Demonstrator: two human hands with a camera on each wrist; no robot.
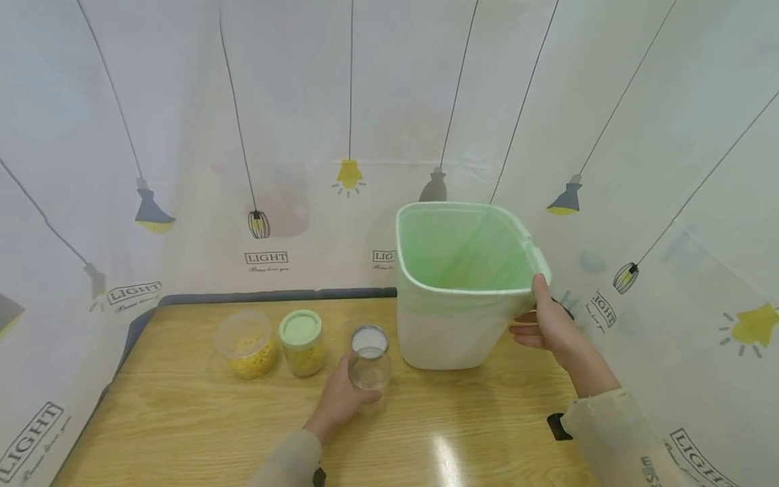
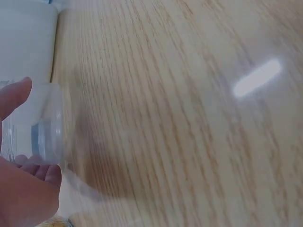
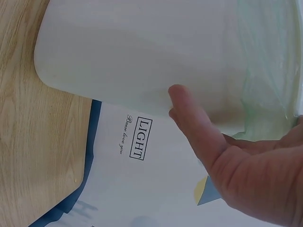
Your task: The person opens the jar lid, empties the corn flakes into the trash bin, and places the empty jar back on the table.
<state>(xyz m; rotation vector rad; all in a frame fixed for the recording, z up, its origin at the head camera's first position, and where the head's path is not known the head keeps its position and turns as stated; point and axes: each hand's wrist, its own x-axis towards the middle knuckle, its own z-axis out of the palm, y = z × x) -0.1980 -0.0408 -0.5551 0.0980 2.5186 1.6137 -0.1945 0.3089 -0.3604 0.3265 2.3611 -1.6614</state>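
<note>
My left hand (image 1: 347,393) grips a clear jar (image 1: 370,370) above the table, with the thumb on one side and the fingers round the other. In the left wrist view the same jar (image 2: 49,120) looks transparent, with no contents visible. Just behind it sits a round white-topped item with a silvery rim (image 1: 369,337), partly hidden. My right hand (image 1: 550,318) holds the rim of a white trash bin (image 1: 444,331) at its right side, thumb over the edge and fingers against the outer wall (image 3: 142,52). A pale green bag (image 1: 462,250) lines the bin.
To the left stand a clear tub (image 1: 248,346) of yellow pieces and a green-lidded jar (image 1: 303,343) of yellow contents. The wooden table (image 1: 201,419) meets a lamp-printed cloth (image 1: 316,223) at the back and sides.
</note>
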